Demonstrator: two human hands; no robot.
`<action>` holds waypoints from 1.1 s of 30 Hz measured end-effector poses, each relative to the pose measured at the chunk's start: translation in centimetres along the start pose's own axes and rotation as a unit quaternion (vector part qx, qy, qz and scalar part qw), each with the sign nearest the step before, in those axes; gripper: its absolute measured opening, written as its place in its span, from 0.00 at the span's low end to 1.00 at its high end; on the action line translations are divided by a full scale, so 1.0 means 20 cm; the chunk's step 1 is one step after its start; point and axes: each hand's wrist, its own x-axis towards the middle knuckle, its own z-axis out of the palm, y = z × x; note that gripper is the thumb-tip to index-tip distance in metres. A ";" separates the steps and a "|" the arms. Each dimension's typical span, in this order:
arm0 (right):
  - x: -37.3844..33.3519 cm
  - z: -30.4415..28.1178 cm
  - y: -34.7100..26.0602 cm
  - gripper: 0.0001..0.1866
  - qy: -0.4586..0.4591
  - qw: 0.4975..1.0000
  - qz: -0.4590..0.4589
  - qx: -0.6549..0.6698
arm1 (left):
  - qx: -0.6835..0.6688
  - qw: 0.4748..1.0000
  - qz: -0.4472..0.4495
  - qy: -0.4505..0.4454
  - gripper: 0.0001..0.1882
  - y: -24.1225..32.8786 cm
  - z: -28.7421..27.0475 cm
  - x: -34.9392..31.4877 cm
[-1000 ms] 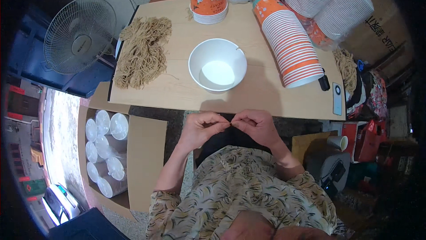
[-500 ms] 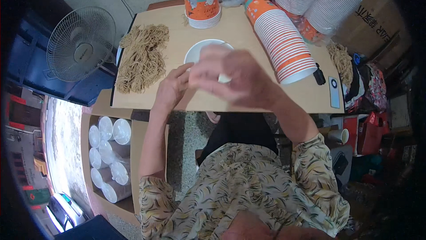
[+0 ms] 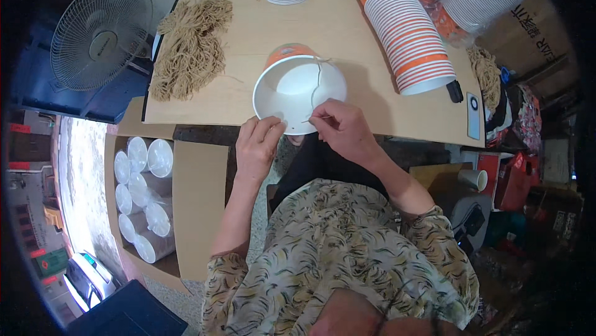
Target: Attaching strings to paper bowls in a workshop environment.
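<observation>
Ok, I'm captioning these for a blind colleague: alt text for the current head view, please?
A person's left hand touches a tilted, white-lined orange bucket while the right hand pinches a thin cord running from its far side. Tan cords lie left on the table, nested buckets right.

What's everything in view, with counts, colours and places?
Rectangular table: one, light wood-coloured, upper centre
Round paper bucket: one, white with orange outside, tilted at table's near edge
Thin cord: one, tan, from bucket's far rim down inside
Stringy cord bundles: two, tan, table left and beyond its right edge
Nested paper bucket stacks: two, orange and white, table right and back
Plastic-wrapped bucket stacks: several, mostly white, upper right
Round wire fan: one, grey, left
Open cardboard box: one, brown, lower left
Wrapped cylindrical stacks: about eight, white, in box
Small paper cup: one, white, right
Patterned shirt: one, cream, lower centre
Left hand: one, bare, at bucket's near rim
Right hand: one, bare, pinching cord
</observation>
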 end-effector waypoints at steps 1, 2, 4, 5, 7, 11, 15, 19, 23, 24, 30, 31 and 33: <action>0.00 0.01 0.02 0.05 0.002 1.000 0.002 0.000 | 0.000 1.000 0.001 -0.003 0.18 0.01 0.01 -0.01; -0.01 0.04 0.07 0.05 -0.007 1.000 0.008 -0.023 | -0.001 1.000 0.002 -0.006 0.18 0.01 0.01 -0.01; -0.01 0.06 0.13 0.06 -0.016 0.999 0.016 -0.046 | -0.004 1.000 -0.002 -0.007 0.17 0.03 0.02 -0.02; -0.01 0.07 0.15 0.06 -0.022 0.998 0.014 -0.057 | -0.007 1.000 -0.007 -0.005 0.15 0.04 0.03 -0.02; -0.01 0.08 0.17 0.06 -0.031 0.997 0.010 -0.067 | -0.002 1.000 -0.007 -0.005 0.16 0.05 0.03 -0.03; -0.01 0.09 0.16 0.06 -0.020 0.997 0.004 -0.073 | 0.005 1.000 0.000 -0.004 0.17 0.06 0.04 -0.03; -0.01 0.09 0.15 0.06 -0.012 0.997 0.008 -0.077 | 0.008 1.000 0.001 -0.002 0.17 0.05 0.04 -0.04; -0.01 0.08 0.16 0.07 -0.014 0.996 -0.003 -0.086 | 0.017 1.000 0.014 -0.008 0.17 0.05 0.04 -0.03; -0.01 0.08 0.18 0.06 -0.012 0.995 -0.008 -0.104 | 0.023 0.999 0.021 -0.012 0.16 0.06 0.03 -0.01; 0.00 0.08 0.18 0.06 -0.010 0.994 -0.007 -0.108 | 0.024 0.999 0.022 -0.016 0.16 0.06 0.03 -0.01; 0.00 0.10 0.16 0.10 -0.006 0.988 -0.012 -0.155 | 0.024 0.999 0.027 -0.014 0.16 0.06 0.03 -0.01; -0.01 0.10 0.16 0.10 -0.007 0.988 -0.013 -0.155 | 0.025 0.999 0.027 -0.013 0.16 0.06 0.03 0.00; -0.01 0.11 0.14 0.11 0.002 0.963 -0.058 -0.265 | -0.002 0.999 0.003 -0.053 0.18 0.08 0.02 0.02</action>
